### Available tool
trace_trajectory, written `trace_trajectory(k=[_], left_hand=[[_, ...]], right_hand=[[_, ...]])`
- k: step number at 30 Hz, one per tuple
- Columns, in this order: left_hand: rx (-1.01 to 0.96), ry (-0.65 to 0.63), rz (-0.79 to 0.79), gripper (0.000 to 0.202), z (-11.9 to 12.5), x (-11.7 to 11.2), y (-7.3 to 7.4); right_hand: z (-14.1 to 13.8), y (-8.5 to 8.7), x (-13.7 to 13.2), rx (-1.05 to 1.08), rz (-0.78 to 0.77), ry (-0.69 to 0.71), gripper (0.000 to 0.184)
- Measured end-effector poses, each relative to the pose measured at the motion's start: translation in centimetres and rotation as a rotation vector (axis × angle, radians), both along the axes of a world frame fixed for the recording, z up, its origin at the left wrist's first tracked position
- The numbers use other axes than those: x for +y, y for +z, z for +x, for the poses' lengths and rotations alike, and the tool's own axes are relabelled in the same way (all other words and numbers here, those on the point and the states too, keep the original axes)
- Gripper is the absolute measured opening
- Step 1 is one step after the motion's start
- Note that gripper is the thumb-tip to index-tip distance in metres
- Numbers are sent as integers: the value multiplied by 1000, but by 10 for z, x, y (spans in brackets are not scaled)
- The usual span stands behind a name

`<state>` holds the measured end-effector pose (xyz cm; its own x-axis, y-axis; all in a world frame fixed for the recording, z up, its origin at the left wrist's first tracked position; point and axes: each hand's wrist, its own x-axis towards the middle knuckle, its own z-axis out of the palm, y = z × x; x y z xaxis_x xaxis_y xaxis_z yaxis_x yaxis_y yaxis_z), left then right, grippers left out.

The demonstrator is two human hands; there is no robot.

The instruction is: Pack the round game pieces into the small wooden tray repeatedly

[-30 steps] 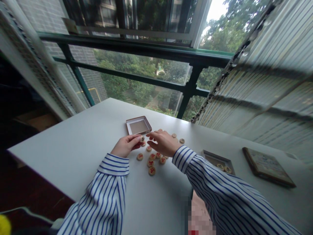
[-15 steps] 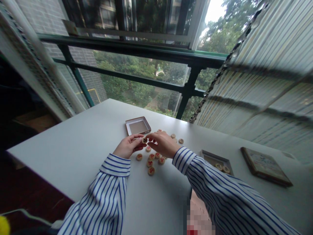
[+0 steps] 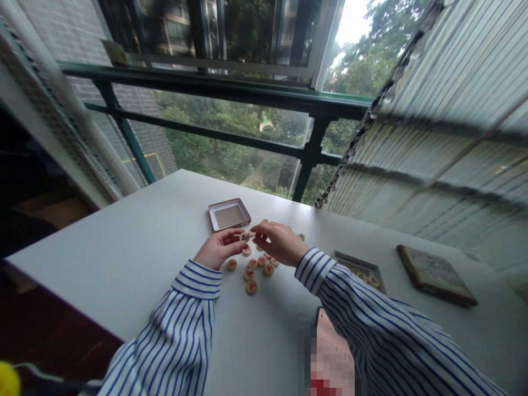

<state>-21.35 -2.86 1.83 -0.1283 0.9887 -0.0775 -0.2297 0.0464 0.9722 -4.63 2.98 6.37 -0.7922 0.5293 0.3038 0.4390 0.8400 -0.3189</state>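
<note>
Left hand (image 3: 216,248) pinches a disc (image 3: 244,237) at the tray's (image 3: 229,218) 5 o'clock. Right hand (image 3: 282,241) is curled at the disc's 2 o'clock — can't tell if gripping anything. Disc likely light, stiff, not fragile — best held by the rim. Marked face points toward 6 o'clock; round, no long axis.

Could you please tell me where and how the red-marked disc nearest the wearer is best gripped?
Probably by the left and right edges of the red-marked disc's rim, coming from the near side: it lies flat with those edges exposed, while another disc sits close beyond its far edge.
</note>
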Motion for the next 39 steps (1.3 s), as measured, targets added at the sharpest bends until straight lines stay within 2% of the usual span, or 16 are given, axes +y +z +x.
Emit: trace_trajectory(k=[8, 16, 22, 26, 30, 35, 39], left_hand=[[115, 25, 22, 44, 5, 5, -5], [341, 43, 133, 39, 27, -2, 4], [706, 63, 439, 25, 39, -11, 14], [874, 94, 612, 21, 47, -15, 19], [917, 114, 670, 21, 54, -16, 22], [911, 70, 732, 21, 61, -14, 20], [888, 24, 724, 24, 70, -10, 19]], right_hand=[[37, 8, 4, 110, -63, -72, 24], [71, 15, -5, 243, -110, -116, 26], [93, 19, -16, 264, -131, -147, 26], [106, 21, -22, 260, -145, -187, 28], [119, 22, -27, 251, -173, -199, 28], [136, 20, -31, 265, -207, -223, 28], [154, 14, -33, 281, -253, -270, 28]])
